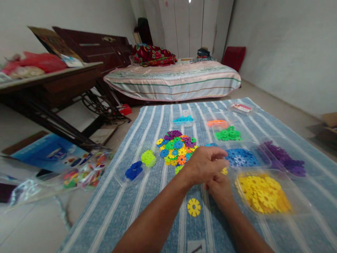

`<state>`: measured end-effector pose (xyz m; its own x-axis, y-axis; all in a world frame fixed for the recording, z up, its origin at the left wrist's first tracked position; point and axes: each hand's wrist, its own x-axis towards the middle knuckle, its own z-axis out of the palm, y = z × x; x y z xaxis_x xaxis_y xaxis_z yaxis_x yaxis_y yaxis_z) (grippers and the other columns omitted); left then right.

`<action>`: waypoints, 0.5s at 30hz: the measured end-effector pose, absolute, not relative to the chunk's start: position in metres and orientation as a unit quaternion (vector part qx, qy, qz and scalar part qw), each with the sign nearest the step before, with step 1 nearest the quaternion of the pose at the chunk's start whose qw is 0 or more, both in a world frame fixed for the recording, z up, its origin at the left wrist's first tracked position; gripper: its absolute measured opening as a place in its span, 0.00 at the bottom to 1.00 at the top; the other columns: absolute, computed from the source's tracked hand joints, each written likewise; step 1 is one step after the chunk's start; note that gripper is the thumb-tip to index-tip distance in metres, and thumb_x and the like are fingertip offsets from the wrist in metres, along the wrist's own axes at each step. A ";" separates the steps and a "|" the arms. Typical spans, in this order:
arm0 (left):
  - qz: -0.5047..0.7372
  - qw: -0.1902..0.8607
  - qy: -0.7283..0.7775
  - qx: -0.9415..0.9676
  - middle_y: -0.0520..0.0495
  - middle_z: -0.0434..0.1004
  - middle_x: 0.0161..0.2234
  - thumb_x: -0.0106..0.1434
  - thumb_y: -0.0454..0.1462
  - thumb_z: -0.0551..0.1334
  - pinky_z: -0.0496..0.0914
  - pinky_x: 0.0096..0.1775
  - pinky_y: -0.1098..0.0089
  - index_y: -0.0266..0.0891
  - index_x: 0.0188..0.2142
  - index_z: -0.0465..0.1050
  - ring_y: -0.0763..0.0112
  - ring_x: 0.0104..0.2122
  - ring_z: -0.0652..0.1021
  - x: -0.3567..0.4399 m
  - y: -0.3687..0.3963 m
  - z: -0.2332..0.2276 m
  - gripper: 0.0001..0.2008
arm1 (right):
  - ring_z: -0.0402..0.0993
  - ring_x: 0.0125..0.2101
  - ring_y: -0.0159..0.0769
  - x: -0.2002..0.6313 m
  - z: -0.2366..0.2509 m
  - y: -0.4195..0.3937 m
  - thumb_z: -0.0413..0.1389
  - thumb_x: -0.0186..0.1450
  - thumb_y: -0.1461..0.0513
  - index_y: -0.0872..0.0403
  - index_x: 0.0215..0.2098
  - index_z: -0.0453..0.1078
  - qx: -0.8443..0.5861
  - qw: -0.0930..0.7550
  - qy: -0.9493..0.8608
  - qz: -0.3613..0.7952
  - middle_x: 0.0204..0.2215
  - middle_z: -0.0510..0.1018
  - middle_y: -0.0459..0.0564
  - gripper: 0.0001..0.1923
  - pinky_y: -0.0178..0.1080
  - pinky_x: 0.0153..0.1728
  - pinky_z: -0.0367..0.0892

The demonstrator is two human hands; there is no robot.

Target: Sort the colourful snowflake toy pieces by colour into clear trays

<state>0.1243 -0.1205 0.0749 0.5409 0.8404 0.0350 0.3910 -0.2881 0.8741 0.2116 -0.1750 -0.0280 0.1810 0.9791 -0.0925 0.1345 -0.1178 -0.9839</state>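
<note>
We noted both hands meeting over the striped mat (147, 211), near its middle. Left hand (204, 165) curled loosely above right hand (219, 188); a yellow piece (224, 171) showed between them, grip uncertain. The mixed pile (176, 147) lay just beyond, nearer the left.

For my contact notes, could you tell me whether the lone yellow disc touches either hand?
Apart: the head view shows striped cloth between the yellow disc and both hands.
</note>
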 end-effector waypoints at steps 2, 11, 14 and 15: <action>0.242 0.380 0.438 0.778 0.51 0.75 0.28 0.57 0.37 0.57 0.66 0.31 0.75 0.36 0.36 0.74 0.73 0.29 0.74 0.123 -0.119 0.074 0.10 | 0.57 0.12 0.27 0.213 -0.027 -0.175 0.53 0.54 0.56 0.54 0.18 0.67 -0.597 0.485 -0.444 0.459 0.10 0.64 0.40 0.11 0.31 0.15 0.52; -0.065 0.116 0.562 0.816 0.42 0.76 0.38 0.58 0.40 0.57 0.68 0.39 0.64 0.39 0.36 0.70 0.57 0.40 0.76 0.083 -0.135 0.027 0.09 | 0.56 0.12 0.26 0.213 -0.031 -0.173 0.54 0.57 0.51 0.54 0.25 0.69 -0.593 0.472 -0.433 0.488 0.11 0.64 0.39 0.15 0.30 0.14 0.50; -0.057 0.119 0.568 0.812 0.42 0.75 0.40 0.57 0.41 0.59 0.68 0.40 0.65 0.40 0.39 0.68 0.58 0.42 0.75 0.082 -0.140 0.019 0.11 | 0.56 0.13 0.26 0.213 -0.032 -0.173 0.54 0.57 0.50 0.55 0.26 0.69 -0.594 0.473 -0.426 0.492 0.11 0.64 0.39 0.16 0.30 0.14 0.50; -0.048 0.122 0.571 0.811 0.43 0.75 0.40 0.57 0.41 0.59 0.67 0.40 0.65 0.40 0.39 0.68 0.58 0.42 0.75 0.082 -0.140 0.018 0.11 | 0.56 0.13 0.26 0.213 -0.031 -0.174 0.54 0.57 0.50 0.55 0.26 0.69 -0.595 0.474 -0.424 0.491 0.11 0.64 0.39 0.16 0.30 0.14 0.51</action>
<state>0.0816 -0.1402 0.0177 0.3442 0.9135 -0.2169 0.9369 -0.3192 0.1426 0.2129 -0.1736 -0.0314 0.1575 0.9705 -0.1825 0.0386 -0.1907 -0.9809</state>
